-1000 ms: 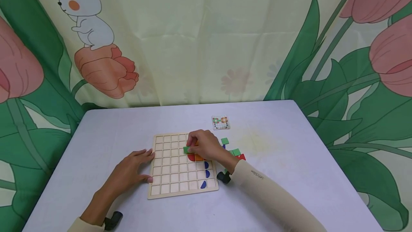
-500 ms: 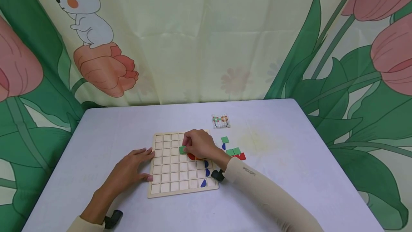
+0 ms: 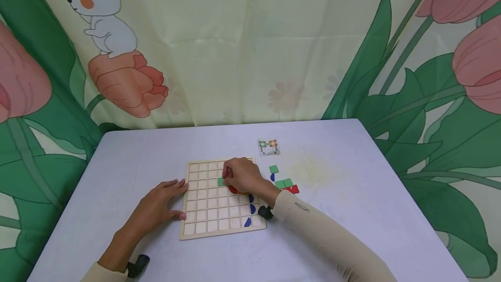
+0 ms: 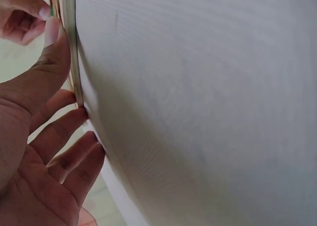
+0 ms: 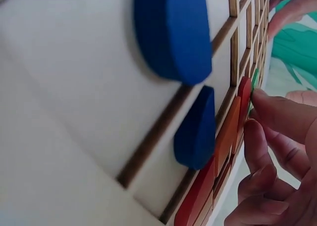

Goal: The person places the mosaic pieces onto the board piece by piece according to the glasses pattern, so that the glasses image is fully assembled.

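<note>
A wooden grid board [image 3: 207,216] lies on the table. My left hand [image 3: 156,206] rests at its left edge, fingers spread and thumb at the rim; in the left wrist view the fingertips [image 4: 74,114] touch the board's side. My right hand [image 3: 243,175] is over the upper middle of the board, pinching a green square tile [image 3: 221,182] at a cell there. Red [image 5: 243,94] and orange pieces [image 5: 228,129] sit in cells beside the tile, mostly hidden by the hand in the head view. Blue rounded pieces [image 3: 252,209] sit along the right columns.
Right of the board lie loose pieces: green squares [image 3: 288,182], red pieces [image 3: 294,189], a blue half-round [image 3: 272,177] and another green square [image 3: 273,169]. A small pattern card [image 3: 268,146] lies behind the board. A printed curtain [image 3: 235,55] hangs beyond the table.
My right hand has shifted slightly left with the green tile, then stayed almost still over that cell. The left hand has kept its place at the board's edge.
</note>
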A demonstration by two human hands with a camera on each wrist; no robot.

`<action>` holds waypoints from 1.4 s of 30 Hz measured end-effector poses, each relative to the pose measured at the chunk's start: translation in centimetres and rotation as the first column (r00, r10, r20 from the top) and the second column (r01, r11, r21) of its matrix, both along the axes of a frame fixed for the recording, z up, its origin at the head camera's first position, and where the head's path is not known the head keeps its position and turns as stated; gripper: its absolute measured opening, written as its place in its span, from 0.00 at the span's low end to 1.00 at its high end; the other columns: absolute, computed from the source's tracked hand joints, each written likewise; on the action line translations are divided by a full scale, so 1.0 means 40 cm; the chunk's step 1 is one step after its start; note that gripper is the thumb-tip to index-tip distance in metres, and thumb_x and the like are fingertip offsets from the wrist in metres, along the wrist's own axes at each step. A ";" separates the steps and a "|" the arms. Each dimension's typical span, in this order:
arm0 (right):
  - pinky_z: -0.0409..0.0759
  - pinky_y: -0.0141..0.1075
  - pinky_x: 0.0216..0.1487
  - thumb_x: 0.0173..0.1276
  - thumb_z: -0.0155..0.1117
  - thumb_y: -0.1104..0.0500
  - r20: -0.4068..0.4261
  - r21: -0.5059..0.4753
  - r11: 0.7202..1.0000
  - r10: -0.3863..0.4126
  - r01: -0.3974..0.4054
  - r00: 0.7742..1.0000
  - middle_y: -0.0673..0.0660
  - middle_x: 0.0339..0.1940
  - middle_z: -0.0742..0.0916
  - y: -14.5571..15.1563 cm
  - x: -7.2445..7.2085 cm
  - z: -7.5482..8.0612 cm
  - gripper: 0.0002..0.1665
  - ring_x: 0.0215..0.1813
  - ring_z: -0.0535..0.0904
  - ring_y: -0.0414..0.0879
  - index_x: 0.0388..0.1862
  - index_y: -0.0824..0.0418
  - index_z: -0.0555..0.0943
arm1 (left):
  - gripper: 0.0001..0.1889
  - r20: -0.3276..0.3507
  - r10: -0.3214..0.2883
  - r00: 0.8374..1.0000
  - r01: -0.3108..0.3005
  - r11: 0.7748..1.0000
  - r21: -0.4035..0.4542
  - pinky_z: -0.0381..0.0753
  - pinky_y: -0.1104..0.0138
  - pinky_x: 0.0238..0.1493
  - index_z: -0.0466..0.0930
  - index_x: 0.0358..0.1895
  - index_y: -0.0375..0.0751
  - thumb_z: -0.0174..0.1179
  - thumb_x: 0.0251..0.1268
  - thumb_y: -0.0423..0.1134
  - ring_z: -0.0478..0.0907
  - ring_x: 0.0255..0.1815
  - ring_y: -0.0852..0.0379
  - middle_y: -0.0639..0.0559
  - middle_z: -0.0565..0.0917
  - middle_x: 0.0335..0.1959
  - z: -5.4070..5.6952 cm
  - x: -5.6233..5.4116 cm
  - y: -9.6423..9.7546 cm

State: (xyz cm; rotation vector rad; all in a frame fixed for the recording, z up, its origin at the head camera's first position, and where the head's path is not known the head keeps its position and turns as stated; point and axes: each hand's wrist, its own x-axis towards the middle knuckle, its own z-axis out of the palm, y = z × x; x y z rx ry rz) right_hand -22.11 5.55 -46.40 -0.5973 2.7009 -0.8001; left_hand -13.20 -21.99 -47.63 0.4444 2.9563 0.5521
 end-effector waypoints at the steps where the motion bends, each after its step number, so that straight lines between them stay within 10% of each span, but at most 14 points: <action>1: 0.77 0.35 0.30 0.68 0.79 0.54 0.002 -0.002 1.000 0.002 -0.002 1.000 0.44 0.27 0.85 0.002 0.000 0.000 0.07 0.33 0.79 0.40 0.34 0.47 0.86 | 0.49 -0.001 -0.001 1.000 0.001 1.000 0.000 0.78 0.38 0.70 0.79 0.73 0.41 0.86 0.40 0.49 0.71 0.78 0.35 0.44 0.76 0.78 0.000 0.000 0.000; 17: 0.75 0.35 0.35 0.67 0.80 0.54 0.085 -0.128 0.991 -0.024 0.035 0.996 0.47 0.29 0.84 0.099 0.005 0.017 0.09 0.35 0.79 0.43 0.44 0.50 0.89 | 0.48 -0.008 -0.007 1.000 0.007 1.000 0.004 0.78 0.38 0.70 0.79 0.72 0.40 0.86 0.41 0.48 0.72 0.77 0.34 0.43 0.76 0.77 0.003 0.002 -0.001; 42: 0.84 0.34 0.31 0.65 0.81 0.59 0.100 -0.037 0.951 -0.303 0.308 0.948 0.52 0.35 0.86 0.334 -0.014 0.024 0.15 0.41 0.80 0.49 0.49 0.50 0.88 | 0.48 -0.015 -0.012 1.000 0.012 1.000 0.015 0.78 0.38 0.69 0.80 0.72 0.39 0.86 0.40 0.48 0.72 0.77 0.34 0.42 0.77 0.77 0.005 0.004 -0.002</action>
